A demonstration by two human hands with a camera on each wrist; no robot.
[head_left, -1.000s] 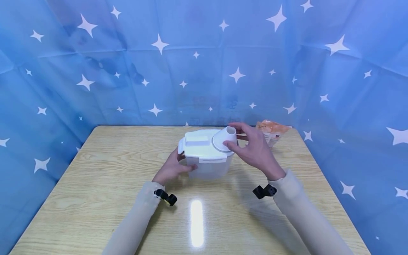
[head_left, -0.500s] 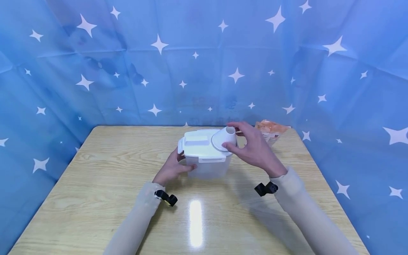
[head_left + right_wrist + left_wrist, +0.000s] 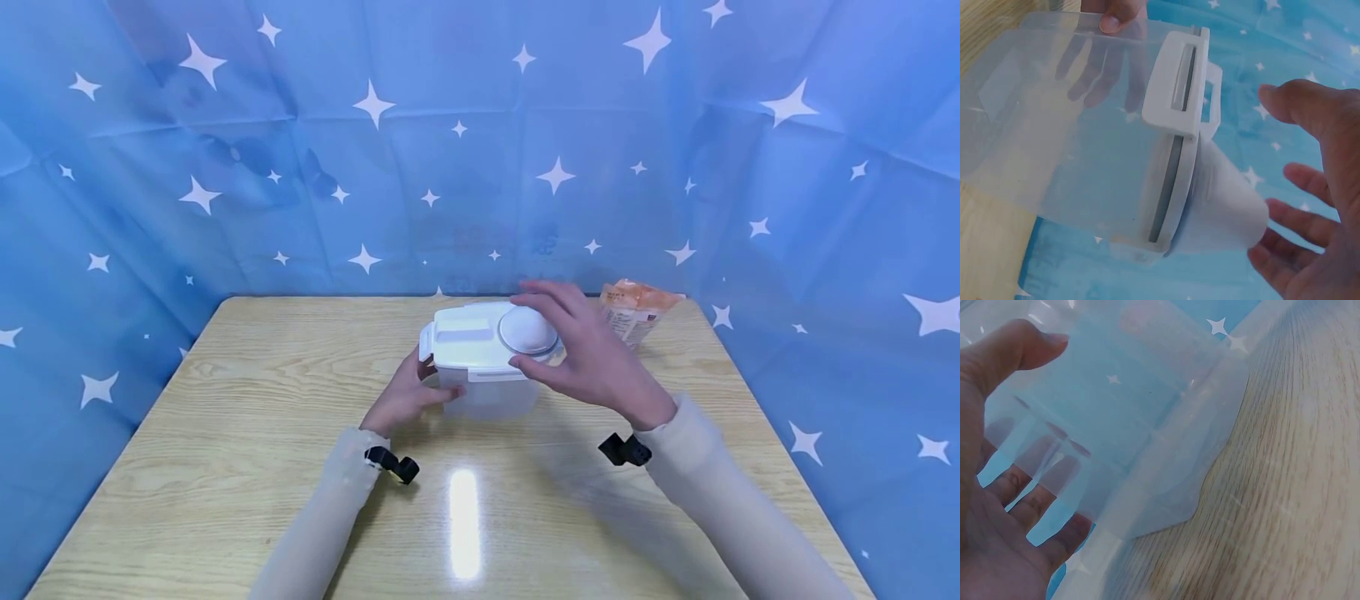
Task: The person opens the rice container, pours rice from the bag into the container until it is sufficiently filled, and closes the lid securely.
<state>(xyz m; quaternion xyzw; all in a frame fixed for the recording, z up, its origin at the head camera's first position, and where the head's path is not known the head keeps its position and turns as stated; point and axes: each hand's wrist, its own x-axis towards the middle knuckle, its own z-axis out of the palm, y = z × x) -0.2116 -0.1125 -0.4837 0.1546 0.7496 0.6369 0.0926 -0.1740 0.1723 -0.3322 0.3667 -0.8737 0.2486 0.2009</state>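
A translucent plastic storage container (image 3: 491, 400) with a white clip-on lid (image 3: 468, 337) is near the back middle of the table. My left hand (image 3: 405, 396) grips its left side, thumb on the front wall and fingers behind, visible through the plastic in the left wrist view (image 3: 1116, 425). On the lid's right end, a white cone-shaped spout (image 3: 1219, 200) protrudes in the right wrist view; from above it appears as a round dome (image 3: 527, 329) with no hole visible. My right hand (image 3: 585, 354) has its fingers spread around it, thumb apart; whether a fingertip touches is unclear.
An orange and white printed pouch (image 3: 637, 312) stands at the table's back right, partly behind my right hand. The wooden table (image 3: 225, 467) meets a blue star-patterned curtain (image 3: 450, 167) along its back edge.
My right hand's fingers have spread from their hold on the spout. The spout's open end, visible before, no longer shows from above. My left hand and the container have barely moved.
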